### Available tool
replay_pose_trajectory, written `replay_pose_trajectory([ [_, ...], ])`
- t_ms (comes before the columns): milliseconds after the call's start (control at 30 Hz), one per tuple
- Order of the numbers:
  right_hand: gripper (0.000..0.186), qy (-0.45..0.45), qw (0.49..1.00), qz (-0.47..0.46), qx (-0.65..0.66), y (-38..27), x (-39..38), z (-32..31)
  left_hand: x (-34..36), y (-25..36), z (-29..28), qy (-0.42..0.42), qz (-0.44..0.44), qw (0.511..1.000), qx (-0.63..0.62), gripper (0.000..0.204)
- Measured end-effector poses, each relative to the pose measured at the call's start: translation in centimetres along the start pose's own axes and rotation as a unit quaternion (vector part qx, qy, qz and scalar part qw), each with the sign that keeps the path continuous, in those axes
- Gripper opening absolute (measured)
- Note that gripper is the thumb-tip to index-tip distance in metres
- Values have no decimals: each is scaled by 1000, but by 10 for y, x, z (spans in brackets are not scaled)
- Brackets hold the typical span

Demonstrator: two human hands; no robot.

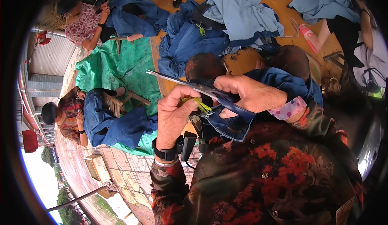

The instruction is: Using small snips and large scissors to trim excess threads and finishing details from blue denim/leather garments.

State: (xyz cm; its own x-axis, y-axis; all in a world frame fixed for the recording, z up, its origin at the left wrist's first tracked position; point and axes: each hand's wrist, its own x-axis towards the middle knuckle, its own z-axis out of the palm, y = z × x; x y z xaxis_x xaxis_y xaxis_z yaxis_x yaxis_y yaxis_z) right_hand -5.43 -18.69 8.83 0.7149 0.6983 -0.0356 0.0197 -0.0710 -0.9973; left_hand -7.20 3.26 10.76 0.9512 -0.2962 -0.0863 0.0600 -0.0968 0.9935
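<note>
My right hand (252,93) grips a pair of scissors (178,80) with dark blue handles, its fingers wrapped around them. The blades point up and to the left, passing just above my left hand (173,111). Between the thumb and fingers of that left hand is a small bunch of yellow-green ties (204,107); whether they are thread or plastic is hard to make out. Directly below both hands, a dark blue denim garment (232,130) lies over my lap. Part of it runs under my right forearm.
A heap of denim (194,43) and a lighter blue denim garment (242,16) lie ahead on wooden boards. Green sheeting (131,63) covers ground at the left. Two seated people there (83,26) (68,122) handle jeans. At right, another person's leg (321,35) is near a stool (337,59).
</note>
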Motion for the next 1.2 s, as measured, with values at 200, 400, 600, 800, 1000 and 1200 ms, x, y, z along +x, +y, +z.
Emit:
replay_pose_trajectory([
  [200,34,18,981,-23,193,16,-19,4,41,-3,12,-137,-101,983,-65,12],
  [400,35,86,987,-39,131,26,-30,1,64,-4,16,-222,-153,962,32,17],
  [600,32,189,968,-81,142,24,-36,-9,78,-7,30,-283,-188,938,69,15],
  [800,31,99,987,-122,-11,20,-27,-19,76,18,44,-302,-182,923,156,10],
  [1000,36,70,990,-114,-39,25,-31,-24,42,15,17,-144,-69,982,97,24],
  [1200,35,77,989,-118,-36,27,-22,-22,-27,39,41,-42,-119,983,131,23],
])
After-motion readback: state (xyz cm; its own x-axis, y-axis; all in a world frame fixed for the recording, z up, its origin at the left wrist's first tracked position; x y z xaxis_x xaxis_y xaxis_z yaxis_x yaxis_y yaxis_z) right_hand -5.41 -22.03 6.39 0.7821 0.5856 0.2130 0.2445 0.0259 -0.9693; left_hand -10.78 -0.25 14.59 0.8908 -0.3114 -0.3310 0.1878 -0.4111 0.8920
